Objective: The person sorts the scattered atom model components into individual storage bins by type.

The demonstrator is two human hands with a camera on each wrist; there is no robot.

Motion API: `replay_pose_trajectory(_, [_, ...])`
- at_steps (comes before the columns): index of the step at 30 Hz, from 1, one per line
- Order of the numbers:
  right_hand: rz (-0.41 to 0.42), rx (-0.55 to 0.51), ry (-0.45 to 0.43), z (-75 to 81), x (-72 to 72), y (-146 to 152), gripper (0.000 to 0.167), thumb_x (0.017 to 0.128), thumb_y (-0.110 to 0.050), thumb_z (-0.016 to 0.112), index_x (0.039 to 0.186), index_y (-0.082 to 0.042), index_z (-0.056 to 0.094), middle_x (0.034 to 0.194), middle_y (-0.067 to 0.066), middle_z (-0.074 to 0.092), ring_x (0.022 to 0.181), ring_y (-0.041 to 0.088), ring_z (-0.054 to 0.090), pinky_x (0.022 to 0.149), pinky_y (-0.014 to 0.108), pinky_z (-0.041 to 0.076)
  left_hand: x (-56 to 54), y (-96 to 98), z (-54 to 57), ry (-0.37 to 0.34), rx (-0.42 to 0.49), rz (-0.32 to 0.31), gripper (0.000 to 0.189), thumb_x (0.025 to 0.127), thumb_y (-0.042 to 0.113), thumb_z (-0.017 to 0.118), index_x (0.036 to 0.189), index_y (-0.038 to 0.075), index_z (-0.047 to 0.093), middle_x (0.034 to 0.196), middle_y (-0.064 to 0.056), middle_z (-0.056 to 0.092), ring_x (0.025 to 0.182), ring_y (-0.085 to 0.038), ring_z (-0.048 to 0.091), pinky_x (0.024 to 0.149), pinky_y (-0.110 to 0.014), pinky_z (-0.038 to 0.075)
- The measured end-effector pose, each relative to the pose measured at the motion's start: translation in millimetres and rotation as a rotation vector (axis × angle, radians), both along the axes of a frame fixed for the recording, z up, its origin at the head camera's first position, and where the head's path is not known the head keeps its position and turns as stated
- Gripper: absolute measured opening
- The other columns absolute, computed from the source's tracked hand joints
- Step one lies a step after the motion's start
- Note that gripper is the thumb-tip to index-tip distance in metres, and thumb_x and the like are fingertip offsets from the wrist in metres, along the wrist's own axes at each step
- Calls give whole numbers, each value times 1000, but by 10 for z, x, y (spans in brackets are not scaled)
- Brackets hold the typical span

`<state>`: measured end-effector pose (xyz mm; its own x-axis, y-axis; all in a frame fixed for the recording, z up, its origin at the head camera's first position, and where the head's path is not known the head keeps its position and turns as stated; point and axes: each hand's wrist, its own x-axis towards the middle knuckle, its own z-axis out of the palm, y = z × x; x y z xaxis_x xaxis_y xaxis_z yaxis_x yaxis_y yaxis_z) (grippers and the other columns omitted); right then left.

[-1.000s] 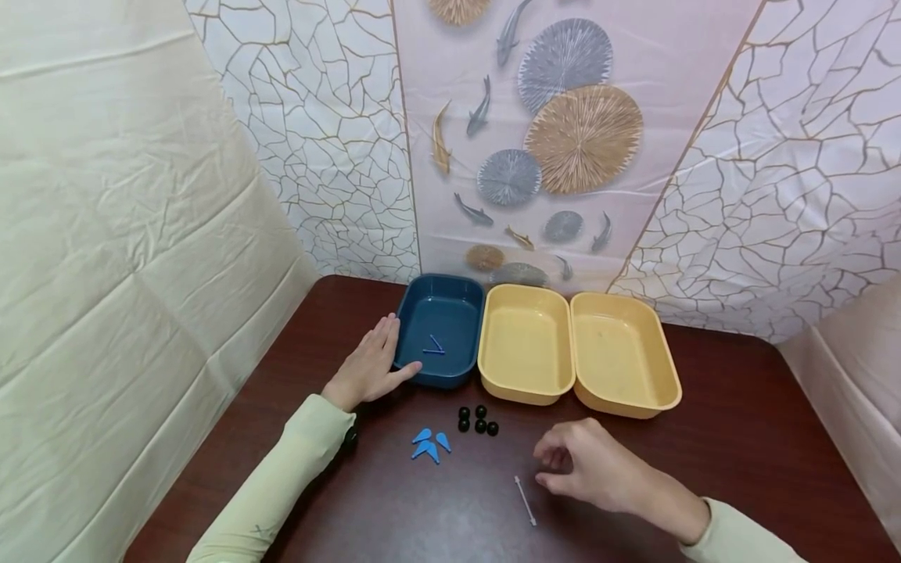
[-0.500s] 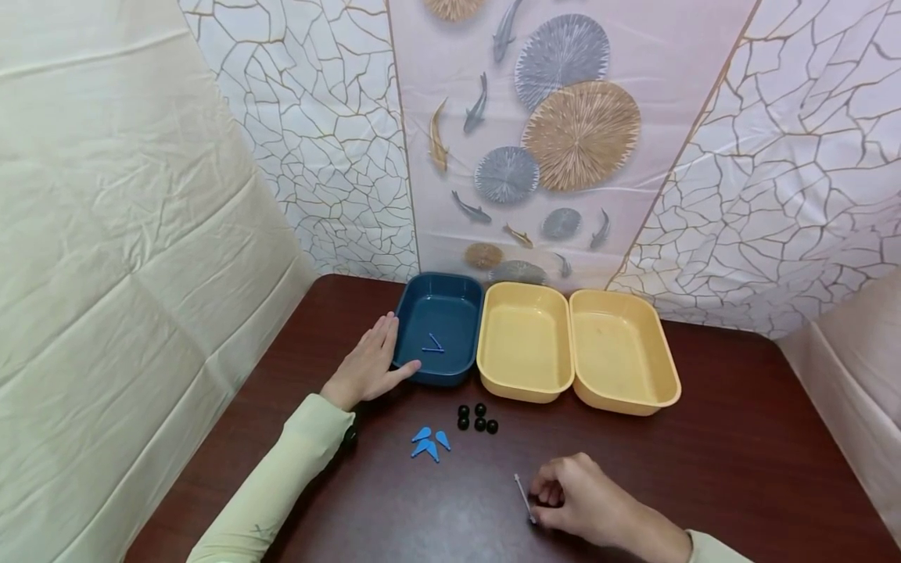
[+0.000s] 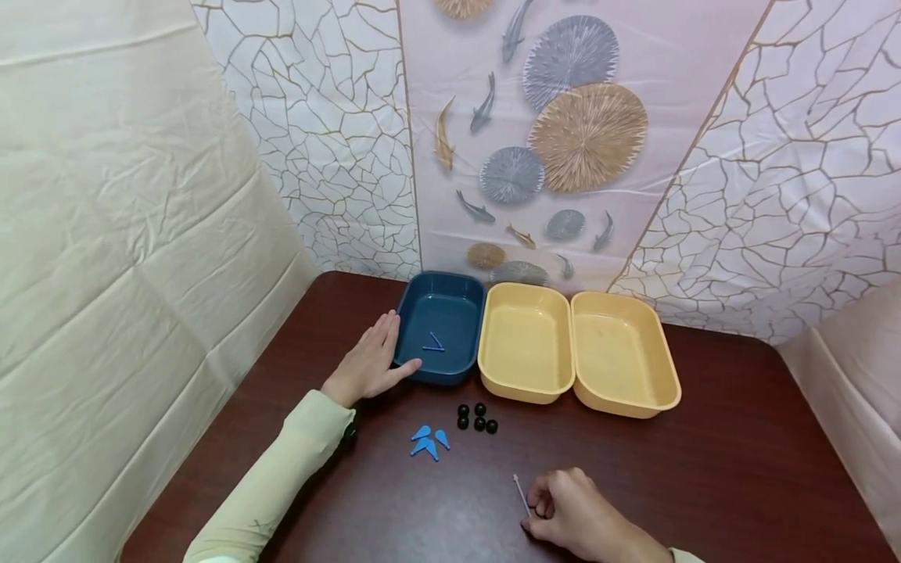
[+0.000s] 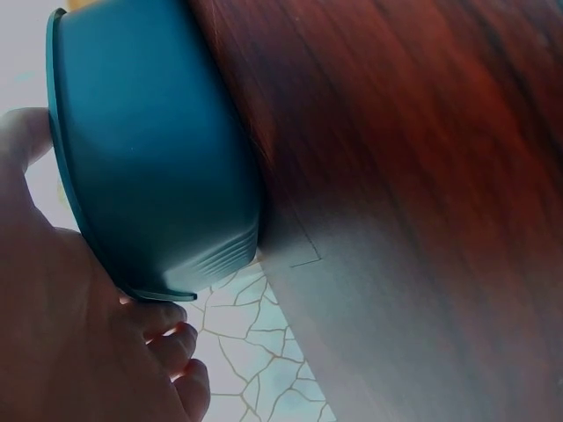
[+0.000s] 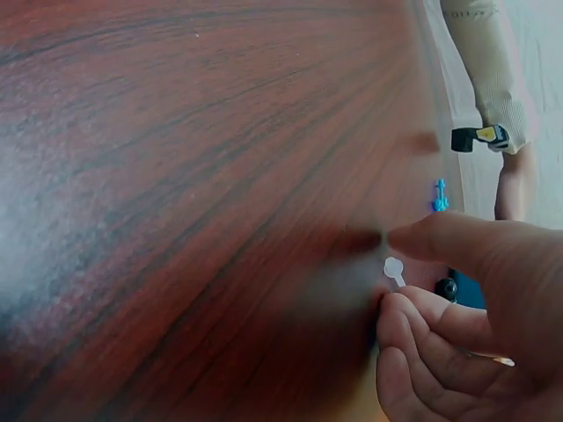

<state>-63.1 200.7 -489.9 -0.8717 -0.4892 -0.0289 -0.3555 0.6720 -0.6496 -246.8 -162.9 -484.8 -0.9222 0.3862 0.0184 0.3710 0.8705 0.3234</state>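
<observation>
Main risk, I'd say: pale stick rolls or skids off b/c it's so thin and I've only got its near end. My R hand has thumb & index either side of that end, a narrow gap btwn the tips, other fingers curled in; can't tell if the pinch is firm, or if the stick's fully down on the surface. If I nip just the tip, long far end could swing or pop loose. Squeezing off-centre might flick it too.

L hand has nothing pinched: fingers straight along L side of blue tray, thumb over near rim. Lean too hard & the tray might shift or tip, w/ two dark blue sticks inside.

In the way: five black beads btwn pale stick & blue tray; a low drag across would prob. scatter them, as they look round. Blue drop-shaped pcs sit just L of those. Two yellow trays, side by side, R of the blue one.
</observation>
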Motion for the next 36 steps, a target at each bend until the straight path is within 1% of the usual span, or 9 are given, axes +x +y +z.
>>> replay_pose_trajectory(7, [-20,35,-11,15,-22,-54,21,74,-9,83,70,-23,67,63,-19,60,59,-10,51,55,17,46,-9,-5,1,-2,6,2,103,103,66,48,168,-2,8,178,-20,7,166,-38,11,134,-54,17])
replay_pose_trajectory(10, [-23,58,11,16,-35,-71,22,72,-8,80,68,-25,66,62,-20,59,58,-10,50,54,16,45,-12,-3,-9,-5,6,4,103,103,67,47,168,-2,7,178,-20,7,166,-38,11,135,-54,16])
replay_pose_trajectory(14, [0,61,41,15,-61,-74,24,71,-5,78,67,-25,66,62,-21,58,58,-11,50,54,16,46,-17,-5,-15,-5,6,2,103,103,67,47,168,-2,7,178,-20,7,166,-38,11,135,-54,16])
replay_pose_trajectory(18, [31,48,70,0,-106,-60,23,71,-4,77,69,-23,66,64,-20,60,59,-12,52,54,15,47,-14,-8,-15,-5,2,3,103,103,67,47,168,-2,7,178,-20,7,166,-38,11,134,-55,17])
replay_pose_trajectory(21, [39,33,121,-9,-147,-52,20,71,-3,78,72,-21,68,68,-17,61,62,-11,53,55,14,48,-6,-11,-5,-6,1,8,103,103,68,47,168,-1,8,178,-20,8,166,-38,12,134,-55,18])
replay_pose_trajectory(26, [44,-15,277,-9,-209,-48,23,72,-1,80,73,-21,69,71,-14,62,64,-10,55,56,9,48,0,-11,-5,-7,-7,14,103,103,68,47,168,-1,9,178,-20,9,166,-39,13,134,-56,19])
replay_pose_trajectory(28, [46,-33,323,8,-239,-51,25,71,0,81,73,-21,69,71,-14,62,64,-9,56,57,8,48,1,-8,-5,-5,-10,15,103,103,68,47,168,-1,9,178,-20,9,166,-39,13,134,-56,20])
replay_pose_trajectory(29, [46,-37,338,22,-255,-53,25,71,0,81,73,-21,68,71,-14,62,64,-9,57,57,8,48,1,-6,-4,-3,-9,15,103,103,68,47,168,-2,9,178,-20,9,166,-39,13,133,-56,20])
replay_pose_trajectory(36, [32,-50,366,186,-375,-72,23,73,1,82,77,-18,71,73,-12,63,66,-8,58,58,9,50,4,8,4,-8,-6,18,102,103,67,47,169,-1,9,178,-20,9,166,-39,13,134,-56,19])
